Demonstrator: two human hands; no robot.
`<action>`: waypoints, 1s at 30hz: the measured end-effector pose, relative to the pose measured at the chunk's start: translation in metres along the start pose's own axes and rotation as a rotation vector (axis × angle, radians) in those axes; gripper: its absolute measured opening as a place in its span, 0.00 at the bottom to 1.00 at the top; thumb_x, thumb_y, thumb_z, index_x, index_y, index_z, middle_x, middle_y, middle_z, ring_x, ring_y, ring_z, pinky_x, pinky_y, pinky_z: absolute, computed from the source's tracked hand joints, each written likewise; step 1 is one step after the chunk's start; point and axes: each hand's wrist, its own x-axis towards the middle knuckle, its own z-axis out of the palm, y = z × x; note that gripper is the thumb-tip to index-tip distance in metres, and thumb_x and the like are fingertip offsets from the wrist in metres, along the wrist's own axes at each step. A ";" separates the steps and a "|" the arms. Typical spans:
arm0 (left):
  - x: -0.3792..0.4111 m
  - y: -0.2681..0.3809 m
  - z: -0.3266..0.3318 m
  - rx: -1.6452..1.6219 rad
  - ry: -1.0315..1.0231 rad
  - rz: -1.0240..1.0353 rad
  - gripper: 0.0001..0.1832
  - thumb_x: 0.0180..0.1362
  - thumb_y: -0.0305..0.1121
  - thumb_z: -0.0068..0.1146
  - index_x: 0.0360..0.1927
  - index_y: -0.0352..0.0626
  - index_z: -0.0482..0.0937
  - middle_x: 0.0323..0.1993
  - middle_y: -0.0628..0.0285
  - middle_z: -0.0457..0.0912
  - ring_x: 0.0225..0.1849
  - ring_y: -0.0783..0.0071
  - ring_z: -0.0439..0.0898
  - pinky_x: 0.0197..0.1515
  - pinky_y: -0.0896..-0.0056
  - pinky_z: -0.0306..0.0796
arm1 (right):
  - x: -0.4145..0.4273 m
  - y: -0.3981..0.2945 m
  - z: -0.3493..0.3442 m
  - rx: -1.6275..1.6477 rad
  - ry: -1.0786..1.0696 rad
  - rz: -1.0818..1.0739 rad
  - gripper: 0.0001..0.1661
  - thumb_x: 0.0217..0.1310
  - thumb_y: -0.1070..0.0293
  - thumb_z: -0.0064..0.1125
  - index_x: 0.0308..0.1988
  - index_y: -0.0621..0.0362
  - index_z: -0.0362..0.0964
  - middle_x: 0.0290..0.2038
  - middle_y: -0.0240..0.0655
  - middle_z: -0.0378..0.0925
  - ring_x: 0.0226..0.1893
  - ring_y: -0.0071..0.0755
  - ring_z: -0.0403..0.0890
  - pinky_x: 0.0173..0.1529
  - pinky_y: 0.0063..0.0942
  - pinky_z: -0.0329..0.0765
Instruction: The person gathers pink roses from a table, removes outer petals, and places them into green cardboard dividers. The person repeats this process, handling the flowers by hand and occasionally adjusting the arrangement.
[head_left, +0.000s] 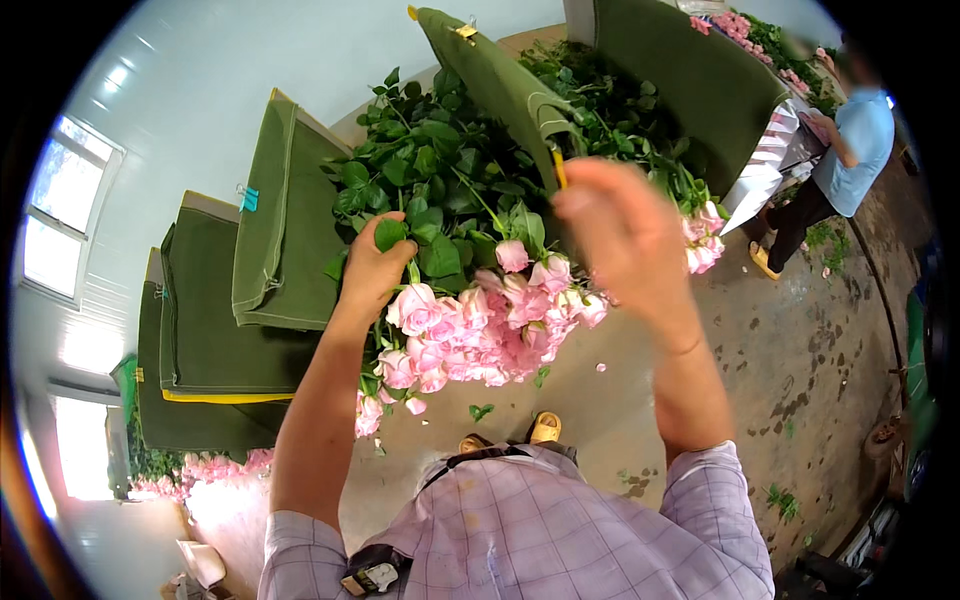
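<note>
In front of me a heap of pink roses (487, 330) lies with its blooms towards me and its green leaves (442, 157) pointing away. My left hand (375, 262) is pinched around a rose stem at the heap's left side, with a leaf over the fingers and a pink bloom just below. On the right, my right hand (622, 232) is blurred by motion. It is at the near lower corner of a green fabric divider (495, 82) with a yellow edge. Whether its fingers hold anything is unclear.
More green fabric dividers (277, 217) stand to the left, one with a blue binder clip (248, 198). Further roses (703, 236) lie beyond the right-hand divider. At the far right stands a person in a light blue shirt (862, 150). Leaves litter the concrete floor (750, 360).
</note>
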 end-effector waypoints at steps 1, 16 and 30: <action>0.003 -0.005 0.003 -0.083 -0.005 0.010 0.25 0.49 0.29 0.56 0.53 0.38 0.70 0.39 0.62 0.77 0.38 0.75 0.74 0.41 0.74 0.67 | 0.002 0.000 0.016 -0.086 -0.114 -0.263 0.14 0.57 0.72 0.54 0.45 0.62 0.72 0.36 0.39 0.78 0.34 0.34 0.80 0.40 0.25 0.75; -0.224 -0.127 -0.081 0.039 0.045 -0.010 0.13 0.57 0.30 0.56 0.45 0.38 0.75 0.27 0.66 0.78 0.28 0.84 0.72 0.31 0.79 0.68 | -0.010 0.024 0.067 -0.284 -0.114 -0.011 0.17 0.53 0.75 0.51 0.45 0.64 0.72 0.38 0.45 0.78 0.33 0.45 0.79 0.40 0.31 0.75; -0.722 -0.525 -0.205 0.146 -0.070 -0.860 0.11 0.52 0.35 0.55 0.36 0.40 0.78 0.21 0.58 0.77 0.23 0.67 0.78 0.26 0.68 0.71 | -0.410 -0.010 0.239 -0.215 -0.708 0.540 0.18 0.58 0.67 0.52 0.49 0.60 0.68 0.33 0.37 0.78 0.33 0.35 0.78 0.39 0.31 0.75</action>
